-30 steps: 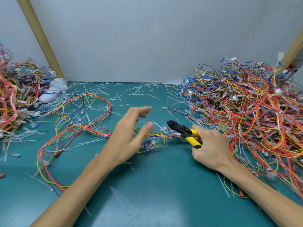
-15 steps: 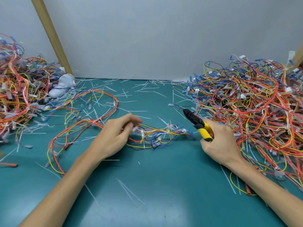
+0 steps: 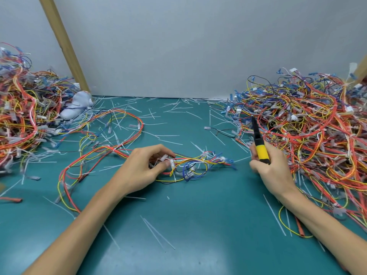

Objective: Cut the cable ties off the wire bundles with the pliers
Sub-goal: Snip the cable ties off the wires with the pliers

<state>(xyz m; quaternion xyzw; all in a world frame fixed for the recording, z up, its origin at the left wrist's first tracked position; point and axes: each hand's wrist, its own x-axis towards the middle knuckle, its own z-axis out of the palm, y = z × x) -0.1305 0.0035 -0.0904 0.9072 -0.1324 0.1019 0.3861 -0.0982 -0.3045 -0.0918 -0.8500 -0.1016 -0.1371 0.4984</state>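
A loose wire bundle (image 3: 194,164) of red, yellow and blue wires with white connectors lies on the green table (image 3: 198,225) in the middle. My left hand (image 3: 143,169) pinches this bundle near its left part, thumb and fingers curled on the wires. My right hand (image 3: 268,165) grips the yellow-handled pliers (image 3: 259,141), black jaws pointing up and away, to the right of the bundle and apart from it. The jaws look closed.
A big heap of tied wire bundles (image 3: 309,135) fills the right side, another heap (image 3: 21,120) the left. A long wire loop (image 3: 99,147) trails left of my hand. Cut white ties (image 3: 168,135) litter the table. A grey glove (image 3: 76,107) lies by a wooden post (image 3: 63,44).
My left hand came down from above the table and took hold of the bundle. My right hand swung the pliers from pointing left to pointing upright and moved right.
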